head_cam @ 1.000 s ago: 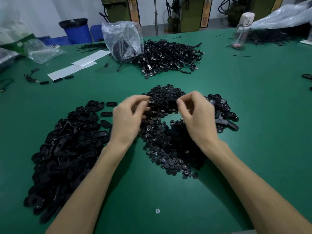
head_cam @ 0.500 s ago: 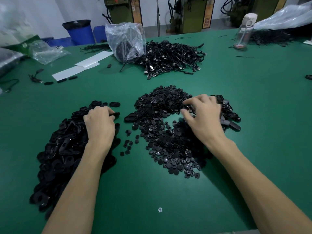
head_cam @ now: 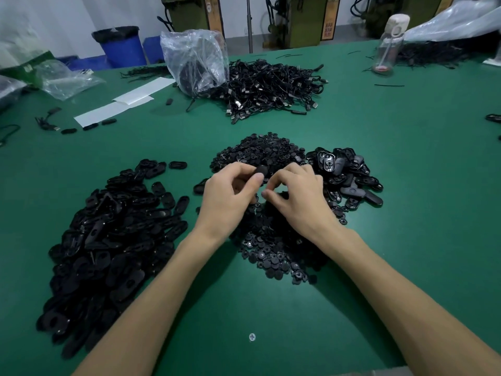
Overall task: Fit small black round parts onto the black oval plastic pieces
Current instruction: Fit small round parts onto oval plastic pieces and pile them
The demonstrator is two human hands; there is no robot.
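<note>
Right now my left hand (head_cam: 229, 198) pinches a black oval piece (head_cam: 262, 170) above the heap of small round parts (head_cam: 271, 248) on the green table (head_cam: 406, 185). My right hand (head_cam: 298, 198), fingers curled, sits just beside it; whether it grasps a round part I cannot tell. A pile of oval pieces (head_cam: 113, 234) lies at my left.

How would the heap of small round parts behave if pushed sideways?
The heap of round parts is loose, with strays around its rim, so it would probably scatter, not shift whole. Single parts look flat, likely sliding rather than rolling.
</note>
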